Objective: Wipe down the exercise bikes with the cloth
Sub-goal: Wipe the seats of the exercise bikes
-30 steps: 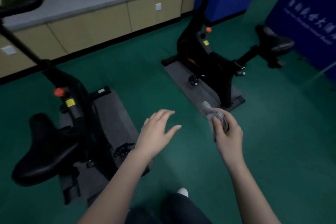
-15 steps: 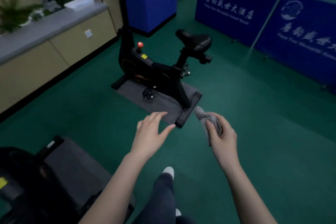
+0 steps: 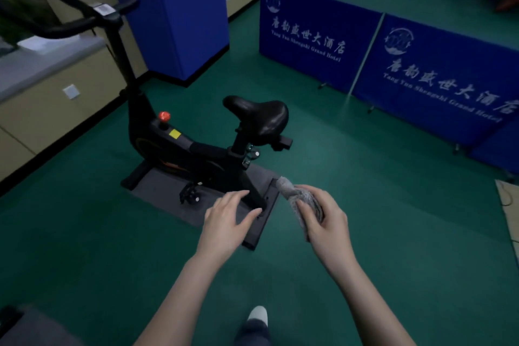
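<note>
At the bottom edge a white shoe toe [image 3: 258, 314] stands on the green floor [image 3: 393, 205], with a dark trouser leg behind it. A corner of another grey mat [image 3: 33, 329] shows at the lower left, well apart from the exercise bike [image 3: 193, 149].

The 2 bare forearms reach forward toward the bike. The left hand [image 3: 227, 222] is flat and relaxed, fingers straight and a little spread, holding nothing; in this view it lies over the near end of the bike's mat. The right hand [image 3: 323, 219] is curled around the cloth [image 3: 297, 199], a crumpled grey piece with a soft, woven look, and one corner sticks out toward the bike's rear foot bar [image 3: 266, 211]. The cloth does not touch the bike.

The bike is black, with matt smooth covers, and it stands on a thin grey rectangular mat [image 3: 160, 185]. Its saddle [image 3: 258, 115] is rounded and slightly shiny, pointing away from the handlebar [image 3: 92, 19]. On the frame are 1 red round knob [image 3: 164, 116] and 1 yellow square label [image 3: 174, 133]. A pedal [image 3: 189, 195] hangs low on the near side.

Wide open floor lies right of the bike and near it. Left of the bike runs a beige cabinet [image 3: 42, 109] with a grey top. Beyond the bike stands a blue padded column [image 3: 174, 8]. Right of the bike and farther, 2 blue fabric banners [image 3: 421, 70] with white writing form a low barrier.
</note>
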Tool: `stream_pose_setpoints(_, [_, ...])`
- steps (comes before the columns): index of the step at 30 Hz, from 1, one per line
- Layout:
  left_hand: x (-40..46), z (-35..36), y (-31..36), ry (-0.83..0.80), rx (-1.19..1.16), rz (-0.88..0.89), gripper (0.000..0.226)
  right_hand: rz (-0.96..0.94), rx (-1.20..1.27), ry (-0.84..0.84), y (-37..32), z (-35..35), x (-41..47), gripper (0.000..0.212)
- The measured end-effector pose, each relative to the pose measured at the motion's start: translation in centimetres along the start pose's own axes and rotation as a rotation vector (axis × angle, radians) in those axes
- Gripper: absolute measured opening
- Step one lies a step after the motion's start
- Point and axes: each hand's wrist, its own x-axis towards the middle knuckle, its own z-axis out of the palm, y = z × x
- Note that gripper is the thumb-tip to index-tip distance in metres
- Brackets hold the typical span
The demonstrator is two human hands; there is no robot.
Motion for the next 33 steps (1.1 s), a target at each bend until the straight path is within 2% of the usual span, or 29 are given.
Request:
stream_pose_setpoints(7, [9.8,2.2,3.4,-0.073,-0.005,0.066,0.049,0.128,0.003,0.109,3.8,-2.9,6.8,0.021])
stream_pose_setpoints(11, [13.7,4.2,5.4,-0.064,0.018,0.069,0.05,0.116,-0.021,0.124,6.1,-5.3,11.3,0.02])
stream_pose_setpoints(25, [21.0,12.4,16.7,0.126,0.031,-0.175,0.052,0.033,0.001,-0.146,14.3,-16.7,26.9,0.02])
stream_pose_setpoints(33, [22.2,13.5,17.3,0.185,0.105,-0.334,0.052,0.007,0.053,-0.281,16.1,-16.7,32.5,0.018])
